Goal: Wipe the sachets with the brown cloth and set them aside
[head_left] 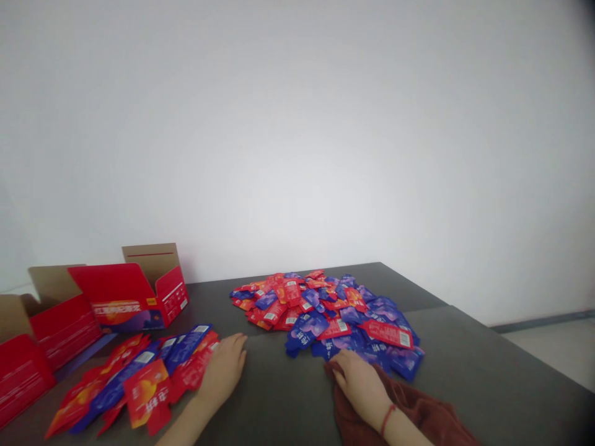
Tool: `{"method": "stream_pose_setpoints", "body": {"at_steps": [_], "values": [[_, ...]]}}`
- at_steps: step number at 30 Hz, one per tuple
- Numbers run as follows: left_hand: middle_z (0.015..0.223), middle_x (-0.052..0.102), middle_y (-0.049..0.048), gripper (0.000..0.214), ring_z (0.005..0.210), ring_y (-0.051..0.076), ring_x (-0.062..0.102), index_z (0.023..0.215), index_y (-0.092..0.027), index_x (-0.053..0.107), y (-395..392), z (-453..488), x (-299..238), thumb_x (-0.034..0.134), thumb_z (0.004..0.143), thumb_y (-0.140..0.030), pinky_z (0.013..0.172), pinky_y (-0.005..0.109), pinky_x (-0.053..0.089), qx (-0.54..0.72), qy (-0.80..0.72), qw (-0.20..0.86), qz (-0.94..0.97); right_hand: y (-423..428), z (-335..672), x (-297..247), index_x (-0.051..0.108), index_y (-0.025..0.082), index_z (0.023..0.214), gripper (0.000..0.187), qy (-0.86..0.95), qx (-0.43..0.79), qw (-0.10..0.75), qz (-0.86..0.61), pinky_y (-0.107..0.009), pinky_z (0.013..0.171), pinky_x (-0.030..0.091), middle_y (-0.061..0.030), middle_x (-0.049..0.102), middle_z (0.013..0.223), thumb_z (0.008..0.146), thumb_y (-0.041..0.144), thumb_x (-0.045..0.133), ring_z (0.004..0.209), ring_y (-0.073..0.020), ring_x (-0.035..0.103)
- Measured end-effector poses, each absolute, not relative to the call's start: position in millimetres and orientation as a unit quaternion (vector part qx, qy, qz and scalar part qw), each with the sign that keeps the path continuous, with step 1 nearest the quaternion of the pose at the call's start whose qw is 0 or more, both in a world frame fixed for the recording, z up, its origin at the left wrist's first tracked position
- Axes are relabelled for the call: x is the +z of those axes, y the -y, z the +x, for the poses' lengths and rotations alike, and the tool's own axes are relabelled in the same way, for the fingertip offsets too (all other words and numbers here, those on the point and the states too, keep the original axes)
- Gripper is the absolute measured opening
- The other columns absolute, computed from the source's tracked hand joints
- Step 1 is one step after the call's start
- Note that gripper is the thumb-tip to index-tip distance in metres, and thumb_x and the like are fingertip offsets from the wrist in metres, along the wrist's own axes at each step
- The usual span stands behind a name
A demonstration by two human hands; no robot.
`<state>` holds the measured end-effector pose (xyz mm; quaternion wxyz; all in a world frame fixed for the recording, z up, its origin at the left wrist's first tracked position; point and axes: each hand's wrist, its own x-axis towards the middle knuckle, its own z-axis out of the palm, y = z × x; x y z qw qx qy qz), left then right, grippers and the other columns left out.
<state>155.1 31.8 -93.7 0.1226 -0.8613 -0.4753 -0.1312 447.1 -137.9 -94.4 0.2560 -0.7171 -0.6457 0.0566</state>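
Observation:
My left hand (226, 364) rests on the dark table with its fingers stretched out. Its side lies against a loose group of red and blue packets (147, 391), and it holds nothing that I can see. My right hand (361, 383), a red cord around its wrist, is closed on a reddish-brown cloth (418, 409) that spreads beneath the palm and forearm. Its fingertips reach the near edge of a large heap of red and blue-purple packets (320, 306). Parts of the cloth under the hand are hidden.
Open red cardboard boxes stand at the left: one at the back (127, 291), another nearer (65, 328), and a third cut off by the frame edge (21, 378). The dark table (488, 371) meets a white wall (297, 136) behind. Its right edge slants toward me, with floor beyond.

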Motion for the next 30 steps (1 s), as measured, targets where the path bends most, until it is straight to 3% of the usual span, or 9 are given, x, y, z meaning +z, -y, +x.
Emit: {"method": "stream_pose_setpoints", "body": {"at_steps": [3, 6, 11, 15, 21, 26, 30], "values": [[0.131, 0.056, 0.0128, 0.039, 0.122, 0.026, 0.05, 0.127, -0.015, 0.053, -4, 209, -95, 0.042, 0.093, -0.03, 0.104, 0.039, 0.039, -0.152, 0.418, 0.06, -0.894, 137, 448, -96, 0.068, 0.02, 0.091, 0.025, 0.647, 0.058, 0.266, -0.712, -0.028, 0.086, 0.039, -0.0066, 0.067, 0.095, 0.089, 0.018, 0.043, 0.094, -0.0207, 0.06], [0.134, 0.053, 0.0134, 0.044, 0.124, 0.028, 0.047, 0.131, -0.015, 0.047, 13, 256, -93, 0.05, 0.089, -0.028, 0.103, 0.043, 0.038, -0.155, 0.373, 0.042, -0.914, 138, 450, -97, 0.067, 0.02, 0.089, 0.025, 0.651, 0.062, 0.273, -0.705, -0.028, 0.086, 0.04, -0.0063, 0.067, 0.094, 0.089, 0.017, 0.042, 0.093, -0.0201, 0.06], [0.114, 0.064, 0.0139, 0.028, 0.108, 0.029, 0.057, 0.111, -0.013, 0.06, 9, 280, -80, 0.046, 0.088, -0.013, 0.094, 0.043, 0.043, -0.139, 0.338, 0.037, -0.93, 139, 452, -100, 0.064, 0.021, 0.088, 0.018, 0.653, 0.061, 0.298, -0.693, -0.029, 0.083, 0.041, -0.0051, 0.066, 0.092, 0.085, 0.017, 0.047, 0.091, -0.0209, 0.06], [0.1, 0.069, 0.0112, 0.027, 0.096, 0.027, 0.063, 0.102, -0.015, 0.065, 11, 261, -75, 0.043, 0.088, -0.007, 0.086, 0.041, 0.047, -0.117, 0.31, 0.03, -0.943, 141, 454, -96, 0.059, 0.022, 0.081, 0.015, 0.647, 0.069, 0.345, -0.677, -0.029, 0.076, 0.042, -0.0029, 0.064, 0.083, 0.082, 0.014, 0.046, 0.081, -0.0199, 0.059], [0.118, 0.067, 0.003, 0.035, 0.108, 0.021, 0.061, 0.114, -0.025, 0.063, 51, 227, -88, 0.041, 0.091, -0.008, 0.096, 0.036, 0.044, -0.11, 0.223, -0.033, -0.968, 146, 458, -75, 0.058, 0.021, 0.094, 0.019, 0.633, -0.009, 0.453, -0.628, -0.033, 0.087, 0.042, -0.0074, 0.061, 0.099, 0.091, 0.02, 0.04, 0.096, -0.0217, 0.056], [0.117, 0.066, 0.0025, 0.037, 0.109, 0.018, 0.059, 0.109, -0.024, 0.065, 59, 219, -90, 0.043, 0.084, -0.008, 0.099, 0.031, 0.043, -0.192, 0.239, -0.148, -0.94, 146, 444, -82, 0.063, 0.02, 0.093, 0.016, 0.681, -0.013, 0.296, -0.67, -0.035, 0.086, 0.04, -0.0072, 0.061, 0.098, 0.085, 0.017, 0.05, 0.096, -0.0238, 0.053], [0.108, 0.065, 0.0066, 0.02, 0.105, 0.022, 0.059, 0.099, -0.022, 0.063, 43, 211, -94, 0.046, 0.088, -0.026, 0.095, 0.036, 0.046, -0.262, 0.33, -0.168, -0.891, 147, 435, -86, 0.066, 0.022, 0.096, 0.019, 0.692, -0.019, 0.217, -0.688, -0.032, 0.085, 0.038, -0.0051, 0.061, 0.098, 0.088, 0.018, 0.05, 0.095, -0.0214, 0.053]]}}
